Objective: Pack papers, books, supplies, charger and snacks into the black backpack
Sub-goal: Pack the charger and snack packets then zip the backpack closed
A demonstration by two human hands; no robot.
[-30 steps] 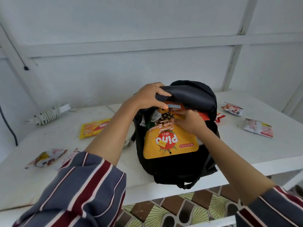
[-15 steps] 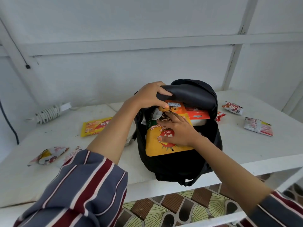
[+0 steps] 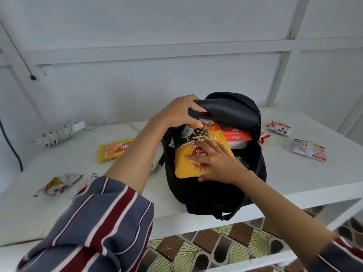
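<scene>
Left hand point(image 3: 179, 112) and right hand point(image 3: 218, 163) bare, both sleeves point(image 3: 94, 222) loose, striped slate-blue, maroon and white

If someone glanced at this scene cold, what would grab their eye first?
The orange pineapple biscuit bag sticking out of the open black backpack mid-table, with the right hand pressing flat on it. Above, the left hand grips the backpack's flap; a yellow snack packet lies on the white table, left of it.

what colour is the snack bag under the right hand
Orange-yellow bag with a pineapple picture and a red logo, seen in the head view.
</scene>
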